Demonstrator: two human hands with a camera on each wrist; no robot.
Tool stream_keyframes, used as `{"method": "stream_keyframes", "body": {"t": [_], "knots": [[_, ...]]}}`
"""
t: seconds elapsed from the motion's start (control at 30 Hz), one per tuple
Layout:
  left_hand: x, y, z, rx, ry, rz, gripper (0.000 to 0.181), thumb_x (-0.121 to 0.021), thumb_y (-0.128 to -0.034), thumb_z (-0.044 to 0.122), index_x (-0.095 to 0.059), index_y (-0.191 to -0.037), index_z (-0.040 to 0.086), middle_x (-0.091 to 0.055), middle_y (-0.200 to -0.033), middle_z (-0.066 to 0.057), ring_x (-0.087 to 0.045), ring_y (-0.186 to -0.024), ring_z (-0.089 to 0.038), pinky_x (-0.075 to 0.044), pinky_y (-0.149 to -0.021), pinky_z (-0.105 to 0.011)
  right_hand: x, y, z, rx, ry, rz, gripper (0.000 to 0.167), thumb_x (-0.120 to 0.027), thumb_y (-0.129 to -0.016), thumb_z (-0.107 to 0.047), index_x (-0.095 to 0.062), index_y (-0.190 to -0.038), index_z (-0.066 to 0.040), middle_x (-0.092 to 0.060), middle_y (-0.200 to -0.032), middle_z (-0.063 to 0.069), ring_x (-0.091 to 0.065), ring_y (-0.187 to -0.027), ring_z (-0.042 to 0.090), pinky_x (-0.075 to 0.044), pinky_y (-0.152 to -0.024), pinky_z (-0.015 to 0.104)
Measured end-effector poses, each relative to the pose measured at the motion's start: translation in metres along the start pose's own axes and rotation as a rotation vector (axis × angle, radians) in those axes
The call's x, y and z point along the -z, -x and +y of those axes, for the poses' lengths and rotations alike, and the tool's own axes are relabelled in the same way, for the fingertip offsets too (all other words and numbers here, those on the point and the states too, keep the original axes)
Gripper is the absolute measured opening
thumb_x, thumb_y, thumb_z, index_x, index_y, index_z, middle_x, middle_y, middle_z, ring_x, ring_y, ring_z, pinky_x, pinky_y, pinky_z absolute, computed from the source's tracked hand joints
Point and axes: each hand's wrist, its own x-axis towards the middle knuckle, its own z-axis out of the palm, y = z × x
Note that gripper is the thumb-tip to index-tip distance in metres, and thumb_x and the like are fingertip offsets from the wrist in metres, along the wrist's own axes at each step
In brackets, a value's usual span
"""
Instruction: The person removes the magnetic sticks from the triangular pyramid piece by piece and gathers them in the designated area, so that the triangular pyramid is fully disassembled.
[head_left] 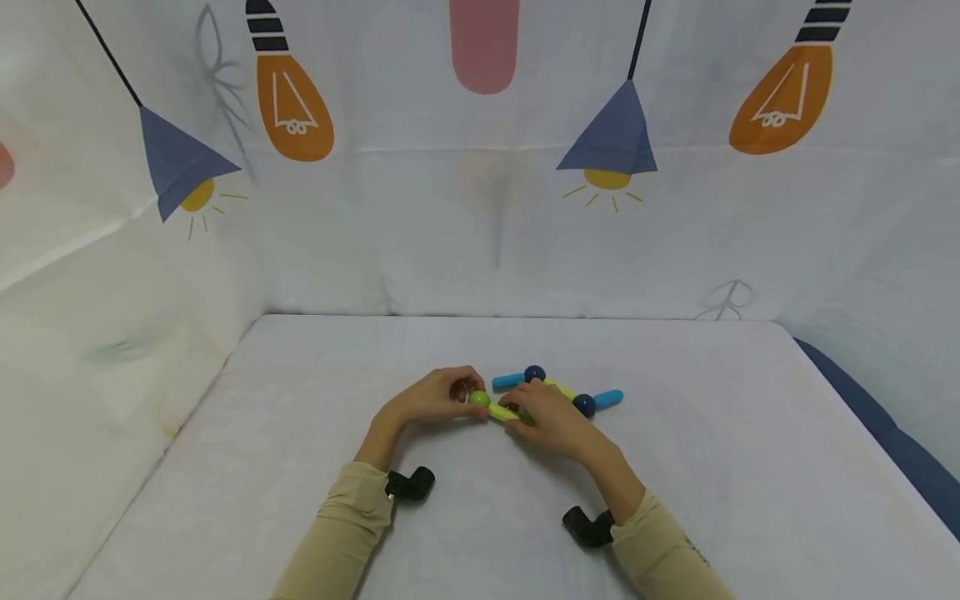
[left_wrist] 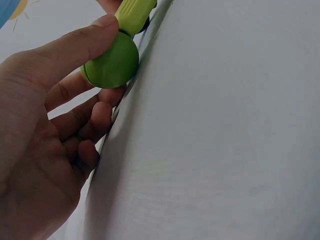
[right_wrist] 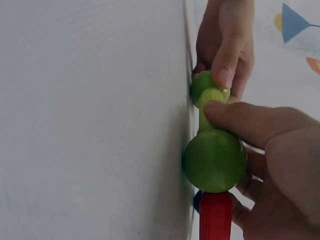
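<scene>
by the thumb and fingers of the left hand (head_left: 433, 397), the first green ball (left_wrist: 112, 62) is pinched beside its joint with the yellow-green rod (head_left: 502, 412); by the right hand (head_left: 558, 423), the yellow-green rod itself is gripped, the thumb laid on it. at the other end of the yellow-green rod, the second green ball (right_wrist: 215, 161) is fitted, and on that ball's far side from it, the red rod (right_wrist: 215, 217) is joined. beyond the yellow-green rod and reaching to its right, two blue rods (head_left: 608, 398), two dark blue balls (head_left: 535, 374) and a yellow rod (head_left: 560, 388) are laid in one row on the white table (head_left: 480, 533), partly covered by the right hand. on the near side of the yellow-green rod, small black devices (head_left: 411, 483) are worn at both wrists, and the forearms are covered by beige sleeves (head_left: 337, 517). far beyond the yellow-green rod, a white backdrop (head_left: 450, 217) is seen, printed with blue lamps (head_left: 611, 137) and orange bulbs (head_left: 295, 143).
</scene>
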Motion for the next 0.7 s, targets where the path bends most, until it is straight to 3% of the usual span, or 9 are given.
{"method": "stream_keyframes", "body": {"t": [0.17,0.27,0.47,0.7], "knots": [[0.007,-0.001,-0.001,0.088,0.045,0.038,0.024,-0.067,-0.0865,0.037,-0.060,-0.105,0.024,-0.061,-0.092,0.005,-0.056,-0.084,-0.011,-0.047,-0.075,-0.028,-0.001,0.001,0.005,0.040,-0.054,-0.005,0.025,-0.070,-0.086,-0.025,-0.068,-0.109,-0.017,-0.067,-0.103,-0.005,-0.044,-0.081,0.008,-0.039,-0.074,0.025],[0.012,-0.008,0.000,0.140,0.047,0.081,0.026,-0.066,-0.0880,0.035,-0.060,-0.109,0.021,-0.063,-0.104,0.002,-0.059,-0.093,-0.013,-0.048,-0.082,-0.032,-0.001,0.001,0.007,0.053,-0.075,-0.013,0.026,-0.069,-0.086,-0.026,-0.068,-0.110,-0.017,-0.066,-0.103,-0.006,-0.043,-0.081,0.007,-0.038,-0.073,0.025],[0.018,-0.038,0.001,0.128,-0.004,0.177,0.030,-0.065,-0.0898,0.029,-0.060,-0.115,0.012,-0.064,-0.111,-0.008,-0.061,-0.096,-0.020,-0.051,-0.078,-0.032,0.005,0.003,0.010,0.053,-0.133,-0.012,0.024,-0.068,-0.087,-0.025,-0.066,-0.110,-0.017,-0.062,-0.097,-0.007,-0.048,-0.085,0.009,-0.039,-0.076,0.026],[0.014,-0.070,-0.010,0.126,0.002,0.268,0.031,-0.066,-0.0887,0.022,-0.059,-0.116,0.010,-0.064,-0.114,-0.009,-0.062,-0.095,-0.022,-0.052,-0.073,-0.028,0.018,0.014,0.017,-0.016,-0.153,-0.049,0.014,-0.068,-0.087,-0.027,-0.063,-0.098,-0.020,-0.052,-0.086,-0.004,-0.044,-0.078,0.011,-0.038,-0.069,0.024]]}}
